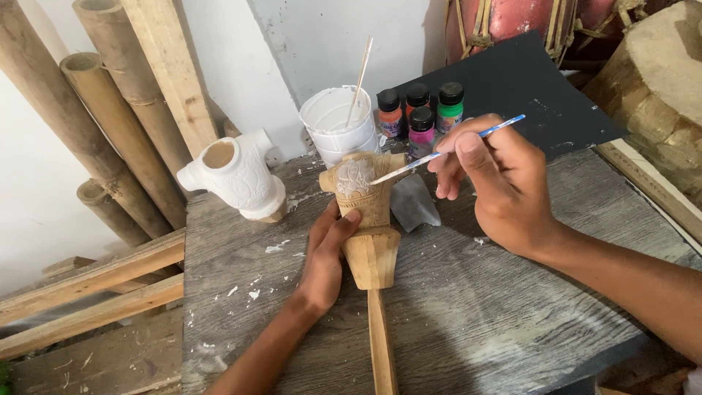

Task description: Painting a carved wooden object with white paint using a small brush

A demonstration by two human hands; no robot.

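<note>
I observed a carved wooden piece (363, 212) standing near the centre of the grey plank table (468, 307), its lower end tapering into a cone on a long wooden stem (382, 344) that ran toward the near edge. The upper carved face carried a patch of white paint. The left hand (325, 256) gripped the piece from its left side, fingers curled together around the body and the thumb pressed against the front. The right hand (497, 179) held a thin blue-handled brush (446, 152), pinched between thumb and the first fingers, the remaining fingers folded close beneath. The brush tip touched the white patch on the carving.

Just right of the piece lay a grey scrap (414, 203) on the table. Beyond the piece, on the far side, stood a white tub (338, 128) coated with white paint inside, with a thin stick (360, 77) leaning in it. Right of the tub stood four small paint bottles (420, 113) with black caps, containing orange, red, green and pink paint. A dark sheet (526, 88) lay behind them. To the far left, a white-painted carved piece (238, 179) rested on the table, its open top facing up. Bamboo poles (110, 110) leaned against the wall at the left.
</note>
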